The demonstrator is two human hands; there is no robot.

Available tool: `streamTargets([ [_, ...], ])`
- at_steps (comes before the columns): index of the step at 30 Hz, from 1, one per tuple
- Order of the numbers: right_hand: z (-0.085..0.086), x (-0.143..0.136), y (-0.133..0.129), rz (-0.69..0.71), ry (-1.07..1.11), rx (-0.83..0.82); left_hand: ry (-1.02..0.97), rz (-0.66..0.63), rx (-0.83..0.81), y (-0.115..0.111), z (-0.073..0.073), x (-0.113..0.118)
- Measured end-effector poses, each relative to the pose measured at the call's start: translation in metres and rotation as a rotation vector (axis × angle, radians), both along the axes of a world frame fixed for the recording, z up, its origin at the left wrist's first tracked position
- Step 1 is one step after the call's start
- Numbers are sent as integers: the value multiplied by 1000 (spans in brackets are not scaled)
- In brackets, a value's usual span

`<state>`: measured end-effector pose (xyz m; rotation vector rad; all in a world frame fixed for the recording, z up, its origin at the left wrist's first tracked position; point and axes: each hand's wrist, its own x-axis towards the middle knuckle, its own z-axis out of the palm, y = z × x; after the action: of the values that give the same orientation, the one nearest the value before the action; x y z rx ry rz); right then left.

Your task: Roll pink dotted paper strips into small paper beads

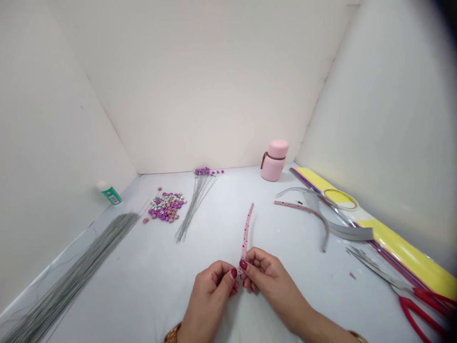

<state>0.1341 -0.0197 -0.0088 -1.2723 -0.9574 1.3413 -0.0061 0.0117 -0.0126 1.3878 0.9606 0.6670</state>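
Observation:
A pink paper strip [246,232] with small red marks rises from between my two hands, its free end pointing away from me. At its near end the paper is folded into a small knot [240,270]. My left hand [216,290] pinches this end between thumb and fingers. From the other side, my right hand [266,276] grips the strip by the fold, thumb on top. Left of my hands lies a pile of small folded paper stars [167,206] in purple, silver and pink. Beyond it, purple stars [202,171] sit on thin wire stems [194,205].
Loose grey wires [82,262] lie along the left, near a green glue stick [111,193]. A pink flask [274,161] stands at the back. On the right are another pink strip [296,206], grey strips [350,232], a tape roll [339,198], yellow sheets [403,247] and red-handled scissors [400,286].

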Motion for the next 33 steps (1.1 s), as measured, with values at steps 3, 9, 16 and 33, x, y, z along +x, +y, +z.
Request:
streamTargets([
  [3,-2,0,0,-3,-23,8,29,-27,16,1,-1,0],
  [9,-3,3,1,5,-22,12,58,-55,56,1,-3,0],
  [16,-5,0,-2,3,-23,36,130,-44,146,-2,3,1],
  [33,-2,2,-1,127,-4,-16,26,-7,98,0,-1,1],
])
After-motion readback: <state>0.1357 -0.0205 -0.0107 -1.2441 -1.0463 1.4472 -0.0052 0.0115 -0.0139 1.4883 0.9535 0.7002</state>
